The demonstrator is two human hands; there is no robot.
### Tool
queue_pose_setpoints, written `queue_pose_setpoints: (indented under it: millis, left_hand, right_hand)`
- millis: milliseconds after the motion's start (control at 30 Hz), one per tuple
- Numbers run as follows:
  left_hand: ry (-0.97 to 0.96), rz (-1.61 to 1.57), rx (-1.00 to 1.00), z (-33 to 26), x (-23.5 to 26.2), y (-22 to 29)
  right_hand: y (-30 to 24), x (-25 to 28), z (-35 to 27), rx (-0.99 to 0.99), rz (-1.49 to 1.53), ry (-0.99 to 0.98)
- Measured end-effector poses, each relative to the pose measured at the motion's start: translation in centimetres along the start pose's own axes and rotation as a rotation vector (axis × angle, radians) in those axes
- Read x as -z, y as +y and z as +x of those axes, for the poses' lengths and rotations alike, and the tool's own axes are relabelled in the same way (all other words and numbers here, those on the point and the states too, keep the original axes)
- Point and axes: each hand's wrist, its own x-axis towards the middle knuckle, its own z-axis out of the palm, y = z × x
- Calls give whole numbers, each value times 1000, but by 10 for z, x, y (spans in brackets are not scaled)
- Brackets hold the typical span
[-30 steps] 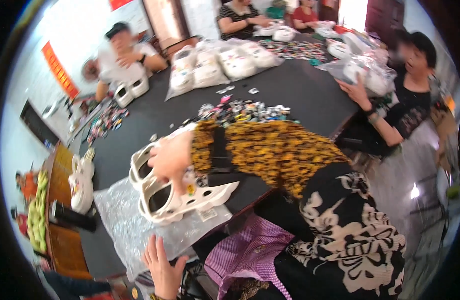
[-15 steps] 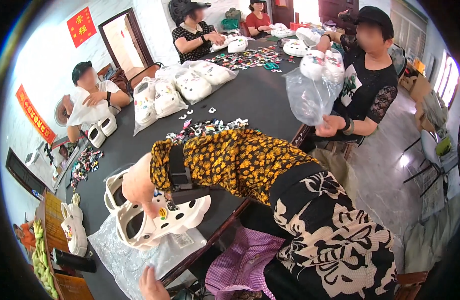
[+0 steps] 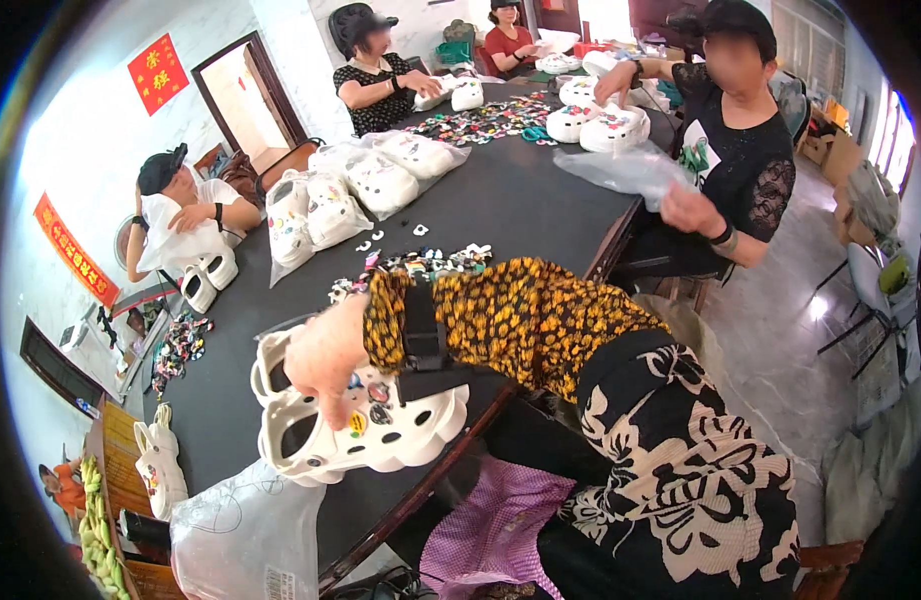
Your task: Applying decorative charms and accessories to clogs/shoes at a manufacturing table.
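Note:
My right hand [image 3: 326, 360], reaching in from the right in a yellow and black floral sleeve, grips a pair of white clogs [image 3: 421, 425] near the table's front edge. The thumb lies beside a round yellow charm [image 3: 358, 424], and more charms dot the upper. Some of the fingers are hidden behind the hand and the shoes. A clear plastic bag [image 3: 246, 525] hangs at the front of the table, just left of the clogs. My left hand is out of the picture.
Loose charms [image 3: 431, 262] lie beyond the clogs on the dark table [image 3: 501, 200]. Bagged white clogs [image 3: 316, 215] stand farther back. Another pair [image 3: 161, 465] sits at the left. Co-workers handle clogs and bags around the table; one person's hand [image 3: 693, 212] is at the right.
The clogs have shifted right in my right hand. The plastic bag no longer lies beneath them and is now to their left. My left hand has left the picture.

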Motion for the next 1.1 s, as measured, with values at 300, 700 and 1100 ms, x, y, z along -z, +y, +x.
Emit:
queue_pose_setpoints:
  millis: [300,700,1100]
  left_hand:
    - [-26,-129,-248,-7,-11,29]
    - [-129,-312,-568,-12,-34,78]
    - [-519,107,-853,-4,-62,122]
  right_hand:
    - [-19,-4,22,279,-42,426]
    - [-61,-10,29,530,145,872]
    - [-38,22,-10,325,191,1322]
